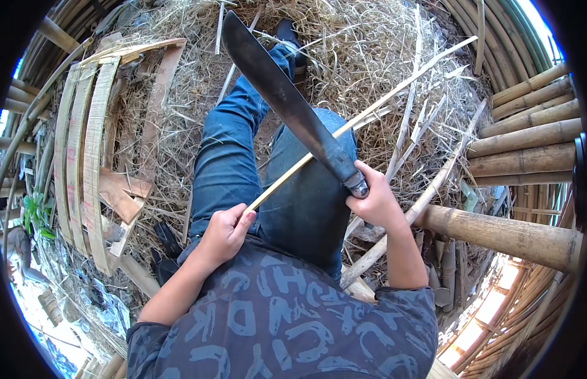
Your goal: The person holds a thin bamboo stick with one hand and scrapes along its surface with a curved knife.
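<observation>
My right hand (373, 197) is closed round the handle of a machete (284, 95). Its broad dark blade slants up and left, away from me, over my legs. A thin pale bamboo strip (394, 93) runs from my lap up to the right, and the blade crosses it near my knee; whether the two touch I cannot tell. Around the strip's near end my left hand (226, 235) is closed, thumb on top. The strip lies across my jeans (293, 196).
A slatted wooden pallet (91, 158) leans at the left. Dry straw and shavings (363, 50) cover the ground ahead. Split bamboo pieces (407, 132) lie at my right, beside a thick bamboo pole (502, 232) and stacked bamboo poles (527, 136).
</observation>
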Demonstrator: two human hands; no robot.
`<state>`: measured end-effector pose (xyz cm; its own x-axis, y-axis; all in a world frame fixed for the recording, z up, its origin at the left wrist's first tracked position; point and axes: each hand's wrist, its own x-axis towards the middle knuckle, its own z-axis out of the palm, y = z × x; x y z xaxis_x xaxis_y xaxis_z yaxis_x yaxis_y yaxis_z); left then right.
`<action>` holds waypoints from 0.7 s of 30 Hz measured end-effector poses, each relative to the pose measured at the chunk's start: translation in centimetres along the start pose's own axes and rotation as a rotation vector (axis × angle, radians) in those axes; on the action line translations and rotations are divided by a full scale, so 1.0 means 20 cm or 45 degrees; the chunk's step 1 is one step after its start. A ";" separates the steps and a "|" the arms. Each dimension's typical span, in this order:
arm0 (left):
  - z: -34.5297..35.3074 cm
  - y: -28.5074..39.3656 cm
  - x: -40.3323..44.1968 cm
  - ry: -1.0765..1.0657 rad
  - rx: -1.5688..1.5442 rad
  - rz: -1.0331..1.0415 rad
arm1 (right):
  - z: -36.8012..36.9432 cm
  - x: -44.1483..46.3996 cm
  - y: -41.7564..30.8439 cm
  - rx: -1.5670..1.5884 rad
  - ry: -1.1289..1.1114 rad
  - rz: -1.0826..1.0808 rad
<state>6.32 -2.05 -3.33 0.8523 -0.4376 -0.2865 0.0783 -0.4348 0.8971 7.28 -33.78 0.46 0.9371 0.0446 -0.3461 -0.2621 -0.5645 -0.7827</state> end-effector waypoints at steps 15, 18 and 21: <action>-0.17 0.06 0.09 -0.222 0.032 -0.049 | -0.02 0.04 -0.10 0.007 -0.004 -0.008; -0.20 0.07 0.11 -0.256 0.031 -0.049 | -0.01 0.05 -0.10 -0.008 0.076 -0.028; -0.24 0.10 0.14 -0.257 0.064 -0.056 | 0.00 0.06 -0.10 -0.025 0.071 -0.085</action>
<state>11.30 -0.42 -0.70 0.7274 -0.5639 -0.3911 0.0831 -0.4933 0.8659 8.93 -32.63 1.70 0.9638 0.0372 -0.2641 -0.1949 -0.5776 -0.7927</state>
